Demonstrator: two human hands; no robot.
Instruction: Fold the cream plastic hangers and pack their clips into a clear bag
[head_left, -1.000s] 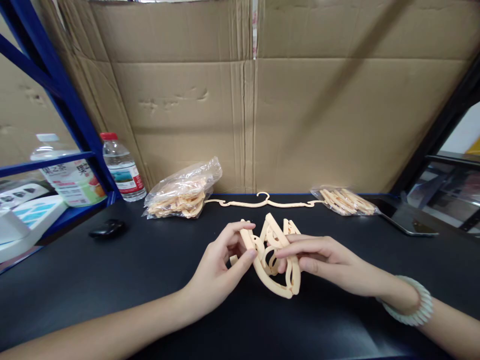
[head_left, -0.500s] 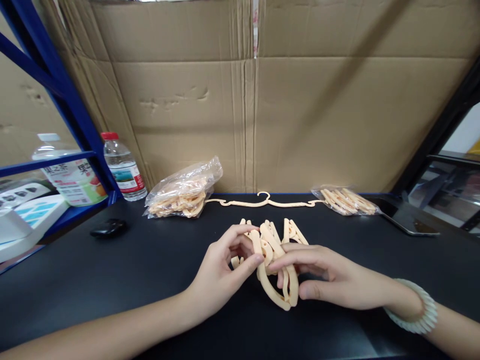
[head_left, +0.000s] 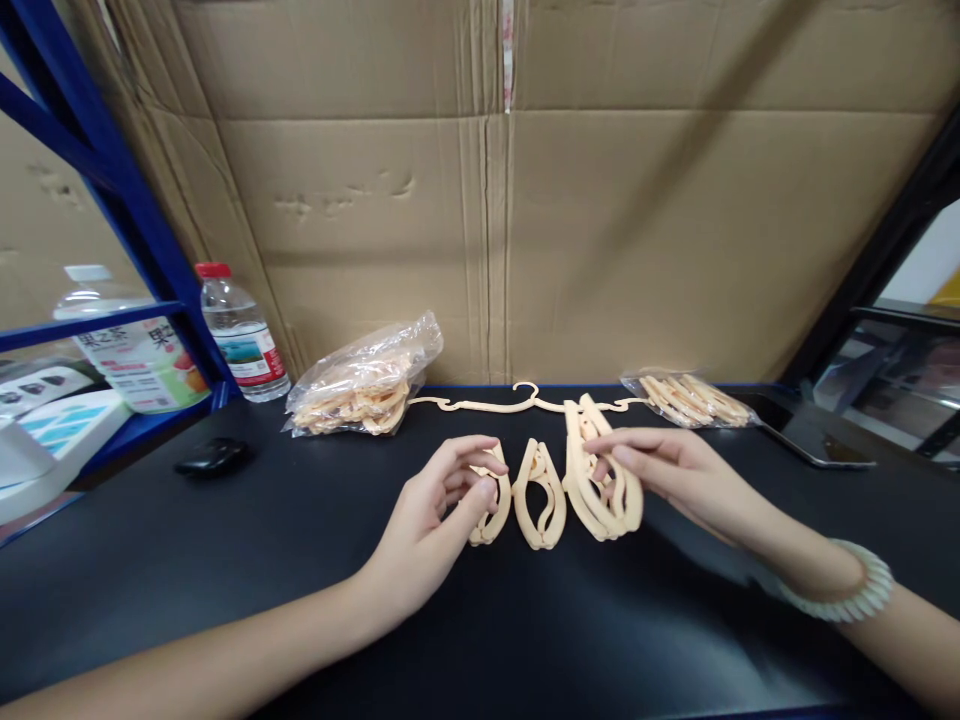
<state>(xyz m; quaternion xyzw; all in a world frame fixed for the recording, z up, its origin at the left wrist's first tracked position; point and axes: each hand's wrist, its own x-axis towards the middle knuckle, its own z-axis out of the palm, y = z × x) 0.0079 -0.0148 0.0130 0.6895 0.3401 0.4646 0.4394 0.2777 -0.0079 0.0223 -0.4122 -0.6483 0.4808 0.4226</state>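
We take the middle folded hanger point(head_left: 537, 467), lying free on the black table point(head_left: 225, 580), as our mark. Just left of it, our left hand point(head_left: 439, 505) pinches the left folded hanger point(head_left: 499, 514) between thumb and fingers. That piece sits right at the fingertips, its lower loop down on the table and close beside the mark.

Just right of the mark, our right hand point(head_left: 667, 465) grips the stack of folded hangers point(head_left: 586, 490), fingers closed over its upper right side. The stack reaches out from the fingertips towards the mark, just short of touching it.

Behind the mark, an open hanger point(head_left: 525, 403) lies flat at the foot of the cardboard wall point(head_left: 637, 250). Behind and left of the mark sits a bag of hangers point(head_left: 364, 385), with a water bottle point(head_left: 241, 335) farther left. Behind and right of the mark lies a second bag point(head_left: 694, 398).
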